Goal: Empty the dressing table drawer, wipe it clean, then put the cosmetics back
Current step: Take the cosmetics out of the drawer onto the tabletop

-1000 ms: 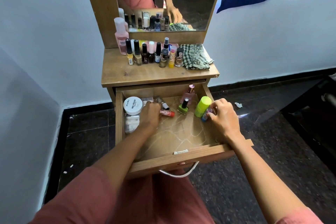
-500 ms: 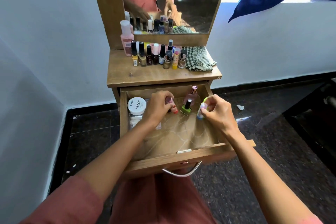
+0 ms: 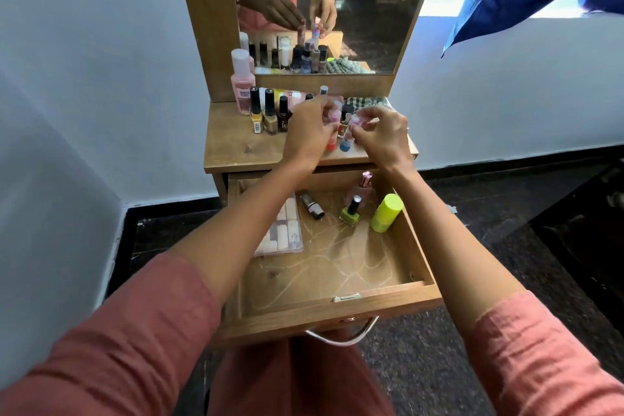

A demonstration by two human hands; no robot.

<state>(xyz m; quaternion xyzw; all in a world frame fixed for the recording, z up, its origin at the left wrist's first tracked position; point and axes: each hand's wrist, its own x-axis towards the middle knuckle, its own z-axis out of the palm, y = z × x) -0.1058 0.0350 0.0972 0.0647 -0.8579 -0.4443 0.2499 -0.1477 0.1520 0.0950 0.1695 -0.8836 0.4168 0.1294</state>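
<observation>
We are in the first step, the emptying of the drawer (image 3: 337, 312). The left grip (image 3: 305, 137) is closed around a pink tube with a red end (image 3: 332, 142), and the right grip (image 3: 383, 138) pinches a small tube with a blue end (image 3: 346, 144). Both tubes are over the tabletop (image 3: 236, 149), just in front of the row of nail polish bottles (image 3: 270, 113); whether they touch the wood, we cannot tell. Each is held nearly upright, its long axis almost vertical, the coloured end pointing down. We judge that the next move is to stand them there without knocking the row, release them, and return to the drawer. In it wait a dark lipstick (image 3: 312, 207) lying flat, its axis from far left to near right, an upright green nail polish bottle (image 3: 350, 214), a lime-green container (image 3: 386, 213) leaning at the right wall, a pink perfume bottle (image 3: 364, 184) and a clear packet (image 3: 283, 233).
</observation>
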